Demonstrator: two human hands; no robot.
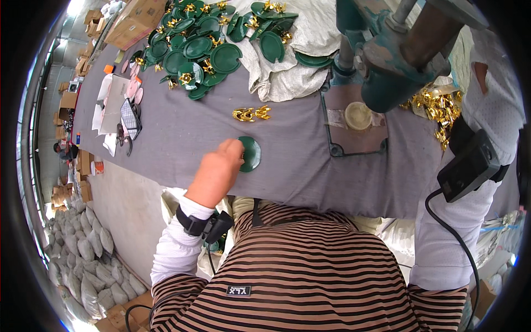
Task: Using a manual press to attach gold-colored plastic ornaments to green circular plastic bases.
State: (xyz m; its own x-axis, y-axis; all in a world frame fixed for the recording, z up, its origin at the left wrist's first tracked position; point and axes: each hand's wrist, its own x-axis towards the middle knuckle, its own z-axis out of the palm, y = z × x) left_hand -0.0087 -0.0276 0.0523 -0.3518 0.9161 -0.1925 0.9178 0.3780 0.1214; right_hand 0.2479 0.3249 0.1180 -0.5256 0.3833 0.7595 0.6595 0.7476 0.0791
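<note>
My left hand (219,169) is over the near part of the table, its fingers bent and closed at the left edge of a round green disc (251,154). The fingertips are partly hidden behind the hand. Just beyond lie shiny gold crown-shaped pieces (251,114) on the grey cloth. My right arm (489,105), in a white sleeve, reaches up along the right side past a green press machine (392,72); the hand itself is out of sight. On the press's base plate sits a round pale pad (358,116).
A heap of green discs (196,47), several with gold pieces, fills the far left beside a white woven sack (287,74). Gold pieces (442,113) are piled right of the press. A folded patterned cloth item (130,119) and a cardboard box (135,25) are at left.
</note>
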